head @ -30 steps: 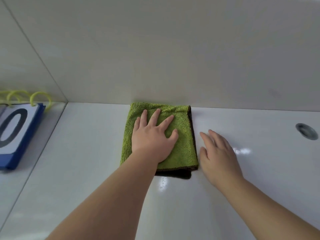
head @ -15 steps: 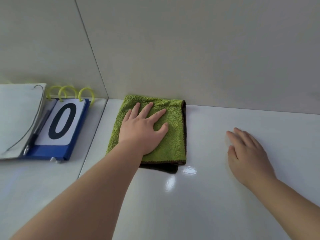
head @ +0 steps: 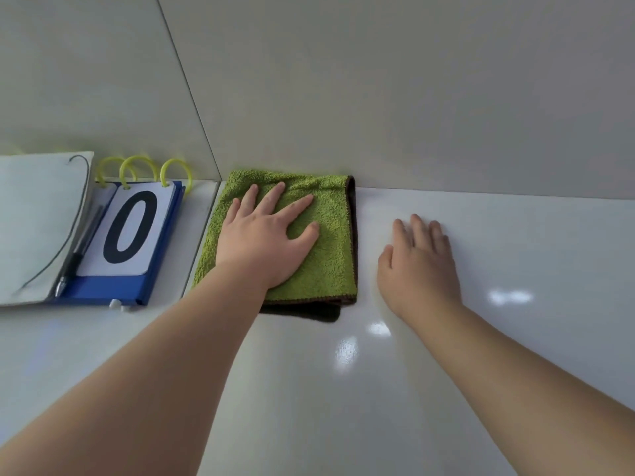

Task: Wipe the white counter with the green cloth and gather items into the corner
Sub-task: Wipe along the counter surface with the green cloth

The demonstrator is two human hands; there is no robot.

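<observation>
Green cloth (head: 319, 255), folded, soft, light; slides under flat pressure. Left hand (head: 264, 242) splayed on it; right hand (head: 417, 266) flat on worktop (head: 378, 389), holding nothing.

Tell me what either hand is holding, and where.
Nothing is gripped. The left hand presses flat on the green cloth's middle; the right hand rests on the counter.

— Light?
— Soft and even, fairly bright. White glare spots sit on the glossy counter (head: 343, 389), near the right hand (head: 417, 266).
— Shadows?
— Faint, just under the cloth (head: 319, 266).
— Sharpness?
— Mostly crisp; wall seams bow from the wide lens.
</observation>
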